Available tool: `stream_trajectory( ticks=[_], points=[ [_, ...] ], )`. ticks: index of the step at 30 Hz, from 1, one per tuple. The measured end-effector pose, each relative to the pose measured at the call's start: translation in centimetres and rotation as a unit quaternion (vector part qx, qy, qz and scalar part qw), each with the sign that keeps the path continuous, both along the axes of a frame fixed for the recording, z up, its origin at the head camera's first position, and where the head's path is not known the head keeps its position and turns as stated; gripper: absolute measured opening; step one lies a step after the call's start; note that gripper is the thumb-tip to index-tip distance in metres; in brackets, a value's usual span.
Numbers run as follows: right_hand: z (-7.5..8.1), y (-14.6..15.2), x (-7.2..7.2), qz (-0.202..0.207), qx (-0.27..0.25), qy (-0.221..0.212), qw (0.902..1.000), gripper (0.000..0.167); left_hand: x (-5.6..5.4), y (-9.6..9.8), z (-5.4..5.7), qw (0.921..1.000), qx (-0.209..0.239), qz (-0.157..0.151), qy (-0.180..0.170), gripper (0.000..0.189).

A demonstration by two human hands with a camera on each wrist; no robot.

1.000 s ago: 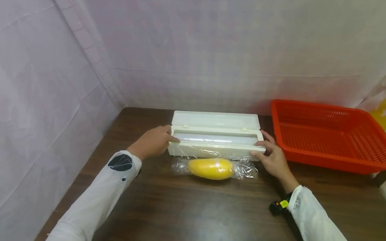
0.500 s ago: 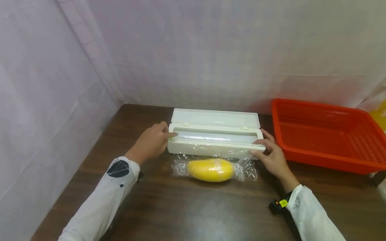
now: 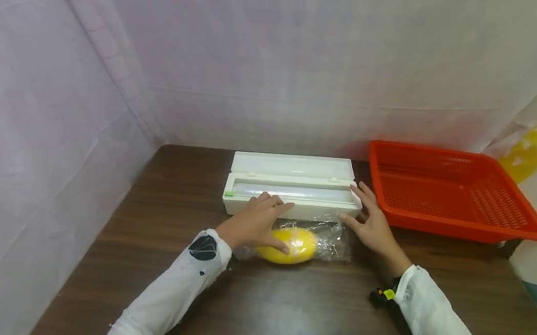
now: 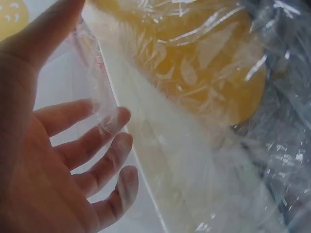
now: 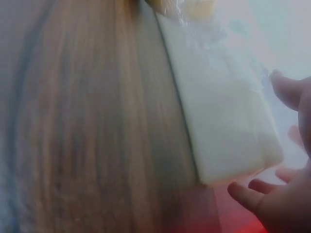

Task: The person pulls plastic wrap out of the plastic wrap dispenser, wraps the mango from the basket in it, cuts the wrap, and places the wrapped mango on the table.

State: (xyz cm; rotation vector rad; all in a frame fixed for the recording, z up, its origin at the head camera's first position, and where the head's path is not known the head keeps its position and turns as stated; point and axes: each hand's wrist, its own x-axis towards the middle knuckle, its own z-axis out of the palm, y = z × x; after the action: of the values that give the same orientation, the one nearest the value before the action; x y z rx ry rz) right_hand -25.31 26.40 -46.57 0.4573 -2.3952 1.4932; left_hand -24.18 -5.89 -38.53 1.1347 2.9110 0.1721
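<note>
A white cling film dispenser [image 3: 321,210] stands on the table with its lid tipped back, a roll of film [image 3: 313,193] inside. In front of it lies a yellow, mango-shaped fruit [image 3: 298,246] wrapped in clear film, which runs up to the dispenser. My left hand [image 3: 256,220] reaches over the fruit's left part, fingers spread and thumb low across the fruit; the left wrist view shows the fingertips by the dispenser's edge. My right hand [image 3: 371,230] is at the dispenser's right end, thumb and fingers apart around the corner. A green slider [image 3: 229,194] sits at its left end.
An orange-red plastic basket [image 3: 454,222] stands at the right, close beside the dispenser and my right hand. White sheeting [image 3: 273,86] hangs behind and to the left of the brown wooden table [image 3: 193,183].
My left hand has left the dispenser's left end and moved right, over the fruit. The green slider now shows. My right hand's fingers have loosened from the dispenser's right end.
</note>
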Motion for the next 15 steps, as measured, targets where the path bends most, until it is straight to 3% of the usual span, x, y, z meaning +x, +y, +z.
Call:
stream_trajectory(
  ticks=[3,8,12,15],
  points=[
    [0.5,-0.4,0.7,-0.007,0.023,0.011,0.9996,0.072,0.0,-0.1,-0.3,1.0000,0.000,-0.001,0.001,0.107],
    [1.8,0.2,2.3,-0.006,0.118,0.042,0.9921,0.074,0.0,0.1,-0.2,0.9992,0.035,-0.001,-0.018,0.094],
    [3.3,1.1,3.6,0.034,0.195,0.020,0.9801,0.082,0.2,0.3,-0.2,0.9961,0.072,0.007,-0.051,0.080],
    [4.7,1.8,4.6,0.060,0.250,-0.011,0.9664,0.089,0.6,0.5,-0.4,0.9950,0.084,0.001,-0.054,0.069]
  ],
)
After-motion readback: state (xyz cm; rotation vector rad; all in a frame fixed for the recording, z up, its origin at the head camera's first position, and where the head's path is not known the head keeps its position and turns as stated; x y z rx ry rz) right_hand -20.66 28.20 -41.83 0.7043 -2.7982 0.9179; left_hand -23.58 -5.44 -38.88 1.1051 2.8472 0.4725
